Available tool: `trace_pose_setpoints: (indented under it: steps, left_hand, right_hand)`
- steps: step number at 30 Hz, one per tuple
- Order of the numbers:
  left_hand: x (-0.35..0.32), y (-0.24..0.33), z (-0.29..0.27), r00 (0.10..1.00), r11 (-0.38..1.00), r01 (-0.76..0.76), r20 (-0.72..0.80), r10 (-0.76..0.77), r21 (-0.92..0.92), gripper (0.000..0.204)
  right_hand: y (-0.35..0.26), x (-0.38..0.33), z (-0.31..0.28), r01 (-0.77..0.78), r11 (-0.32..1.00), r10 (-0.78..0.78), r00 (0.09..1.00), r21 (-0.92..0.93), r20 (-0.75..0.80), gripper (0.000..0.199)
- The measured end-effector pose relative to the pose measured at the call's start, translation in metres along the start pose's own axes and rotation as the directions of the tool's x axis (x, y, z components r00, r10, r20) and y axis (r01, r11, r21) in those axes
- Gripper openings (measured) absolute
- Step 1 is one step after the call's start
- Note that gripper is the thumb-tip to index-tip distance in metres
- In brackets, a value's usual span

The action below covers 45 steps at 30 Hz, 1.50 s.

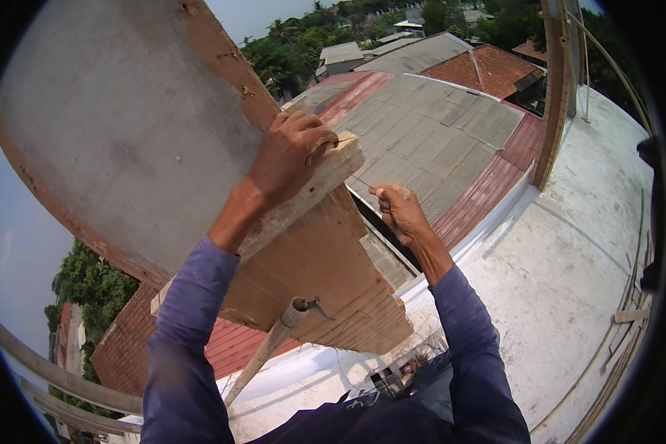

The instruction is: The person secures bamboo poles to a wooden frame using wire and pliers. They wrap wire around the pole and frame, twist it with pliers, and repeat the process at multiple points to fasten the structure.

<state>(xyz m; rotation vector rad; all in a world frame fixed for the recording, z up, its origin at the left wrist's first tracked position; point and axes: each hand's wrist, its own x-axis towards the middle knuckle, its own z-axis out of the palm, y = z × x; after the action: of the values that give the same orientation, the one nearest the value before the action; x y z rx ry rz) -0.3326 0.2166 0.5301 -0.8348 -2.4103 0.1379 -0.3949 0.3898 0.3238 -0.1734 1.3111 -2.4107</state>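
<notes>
High on a rooftop, seen from the head camera, we have our left hand (292, 152) at about eleven o'clock of centre, its grip wrapped firmly over the end of a rough wooden plank (325, 181) that lies against the brick wall (318, 274). The plank runs from that hand down toward seven o'clock, touching the top of the brickwork. Just beside it, at about three o'clock of the plank's end, our right hand (399, 211) has its grip narrow, fingertips pinched on what looks like a thin nail or wire (364, 185); it is too small to say which. Above, at ten o'clock, a big plastered slab (126, 126) leans over the wall. Below, at six o'clock, a hammer (288, 325) juts out, its handle slanting toward seven; what holds it we cannot tell.

We judge the risk to be the drop: tin roofs (436, 126) and a concrete deck (570, 274) lie well below. If our left hand loosens, the plank could slide off the bricks. The pinched thing could slip from our fingers, and the hammer could work loose if we lean.
</notes>
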Motion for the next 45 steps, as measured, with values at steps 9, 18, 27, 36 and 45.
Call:
trace_pose_setpoints:
  steps: [9, 18, 27, 36, 45]
  left_hand:
    - [-0.012, 0.002, 0.018, 0.997, 0.987, -0.013, -0.072, 0.002, -0.158, 0.018]
    - [-0.014, 0.003, 0.024, 0.99, 0.961, -0.027, -0.139, -0.012, -0.276, 0.024]
    - [-0.017, 0.002, 0.022, 0.997, 0.946, -0.072, -0.061, 0.056, -0.317, 0.027]
    - [-0.013, 0.006, 0.026, 0.991, 0.969, -0.132, -0.015, 0.132, -0.209, 0.022]
    - [-0.018, 0.008, 0.024, 0.992, 0.965, -0.098, -0.107, 0.074, -0.244, 0.019]
  right_hand:
    - [-0.004, -0.028, 0.048, -0.027, 0.938, -0.02, 0.991, 0.345, 0.132, 0.02]
    - [-0.002, -0.037, 0.05, 0.032, 0.948, -0.056, 0.996, 0.315, 0.067, 0.023]
    - [0.003, -0.039, 0.055, 0.074, 0.935, -0.08, 0.997, 0.347, 0.004, 0.027]
    - [0.002, -0.047, 0.065, 0.115, 0.884, -0.128, 0.992, 0.454, -0.003, 0.023]
    - [0.02, -0.038, 0.056, 0.08, 0.898, -0.086, 0.996, 0.432, -0.004, 0.02]
